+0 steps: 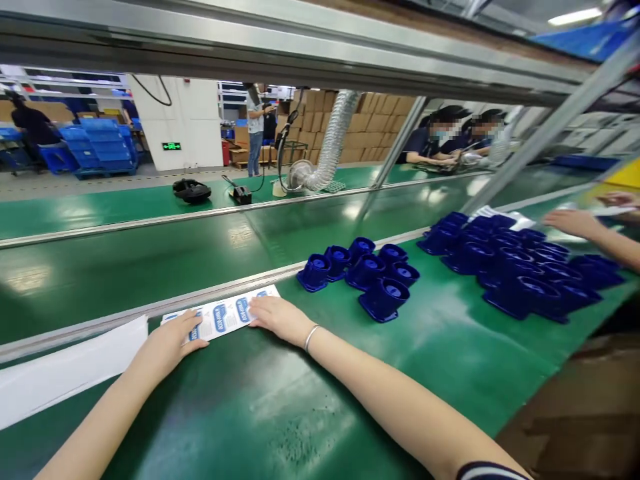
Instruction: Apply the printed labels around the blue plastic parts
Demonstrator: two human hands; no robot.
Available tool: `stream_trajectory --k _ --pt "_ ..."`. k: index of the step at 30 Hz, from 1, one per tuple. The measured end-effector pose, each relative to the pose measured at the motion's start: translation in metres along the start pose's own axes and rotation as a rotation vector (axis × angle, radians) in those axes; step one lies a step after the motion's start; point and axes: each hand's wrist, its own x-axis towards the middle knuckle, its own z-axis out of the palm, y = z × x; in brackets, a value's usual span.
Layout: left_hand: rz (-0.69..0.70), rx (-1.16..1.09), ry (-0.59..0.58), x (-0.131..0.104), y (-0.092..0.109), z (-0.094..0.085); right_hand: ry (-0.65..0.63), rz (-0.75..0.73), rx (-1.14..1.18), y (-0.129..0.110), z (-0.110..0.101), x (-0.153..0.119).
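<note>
A white strip of labels (225,316) printed in blue lies on the green work surface, along the metal rail. My left hand (167,343) grips its left part, fingers on top and thumb at the near edge. At the other end, my right hand (280,319) holds the strip with its fingers close together, fingertips on the paper. A bracelet circles the right wrist. Blank white sheets (75,370) lie left of my left hand. To the right of my right hand stand several dark blue plastic parts (385,299), round cups on flat bases.
A larger cluster of blue parts (520,267) covers the right side. Beyond it is another person's hand (573,221). A metal beam (320,43) crosses overhead. Across the green belt (200,237) are a flexible duct (337,143) and two seated people (435,140).
</note>
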Motion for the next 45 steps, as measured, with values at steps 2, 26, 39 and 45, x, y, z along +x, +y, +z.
stream_trajectory --k 2,26,39,45 --pt "0.028 -0.011 0.001 0.004 -0.013 0.002 -0.024 -0.039 -0.038 -0.002 -0.004 0.000" --pt "0.474 0.125 0.284 0.006 -0.049 0.020 -0.151 -0.099 -0.209 0.000 -0.020 0.012" --pt "0.136 -0.074 -0.096 0.014 -0.010 -0.015 -0.073 0.021 0.101 0.025 -0.017 0.013" --pt "0.158 -0.086 -0.111 0.017 -0.003 -0.031 0.001 0.007 0.210 0.024 -0.030 0.025"
